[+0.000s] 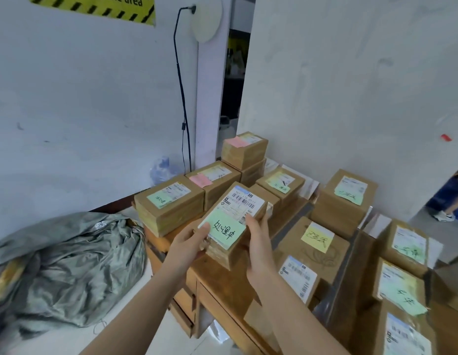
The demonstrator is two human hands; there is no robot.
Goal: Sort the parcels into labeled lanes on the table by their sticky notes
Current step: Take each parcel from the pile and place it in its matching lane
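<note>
One wooden table [222, 283] is being covered with brown cardboard parcels [345, 201], which are set out in rows and low stacks. Each is marked with a printed label and a coloured sticky note. A crumpled grey sack [69, 267] is being kept on the pale floor just left of the table.

At the table's far left corner, a green-noted box [169, 203] is being flanked by a pink-noted box [212, 178] behind it. A yellow-noted box [312, 242] is being kept further right, with more green-noted ones beyond it.

One held parcel [238, 221] is being lifted clear above the near left part of the table, just in front of the green-noted box. It is tilted, with its top turned towards the camera.

It is being gripped from both sides. The left hand [189, 242] is being closed round its left edge, and the right hand [258, 242] round its right edge.

A green sticky note [226, 233] with handwriting is being shown on the near half of its top, below the barcode label.

The left thumb [204, 228] is being pressed on the top at the note's left corner. The right thumb [251, 221] is being laid along the right rim beside the label. The remaining fingers are being curled beneath the box, mostly hidden.
</note>
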